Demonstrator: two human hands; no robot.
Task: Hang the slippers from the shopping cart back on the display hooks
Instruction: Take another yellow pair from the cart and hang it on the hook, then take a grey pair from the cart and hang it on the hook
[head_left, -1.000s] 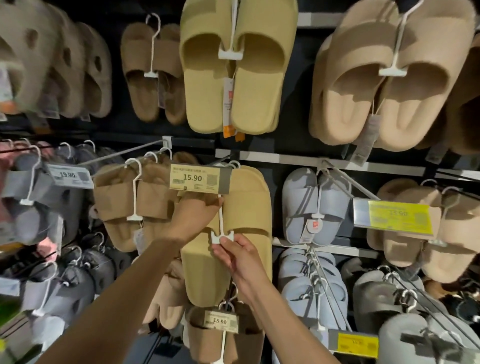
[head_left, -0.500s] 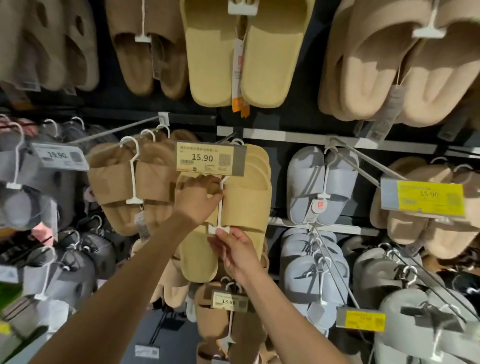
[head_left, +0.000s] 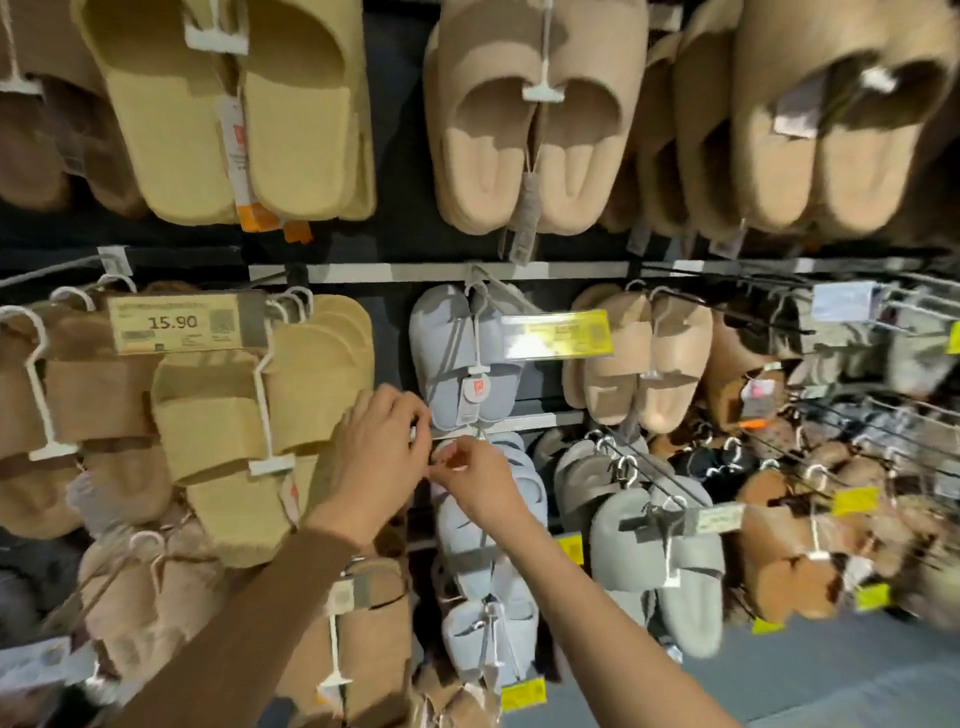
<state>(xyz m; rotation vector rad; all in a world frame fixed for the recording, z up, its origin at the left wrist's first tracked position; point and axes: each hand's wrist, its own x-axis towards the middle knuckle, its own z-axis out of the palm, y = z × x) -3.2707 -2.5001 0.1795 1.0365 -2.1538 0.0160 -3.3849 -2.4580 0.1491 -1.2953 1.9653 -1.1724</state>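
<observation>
Yellow slippers (head_left: 249, 415) hang on hook; left hand (head_left: 382, 457) and right hand (head_left: 480, 483) fingertips together, pinching (apparently) nothing. Next: fetch another pair from cart.

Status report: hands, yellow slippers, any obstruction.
Left hand and right hand together at the blue slippers, grip unclear. Yellow slippers hanging under the 15.90 price tag. Nothing blocking.

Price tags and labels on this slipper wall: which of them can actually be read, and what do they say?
"15.90": beige price tag above the yellow open-toe slippers.
Fine print and code on that tag: too small to read.
Yellow price tag over the pale blue slippers: blurred.
Other yellow tags and hangtags: unreadable.
</observation>
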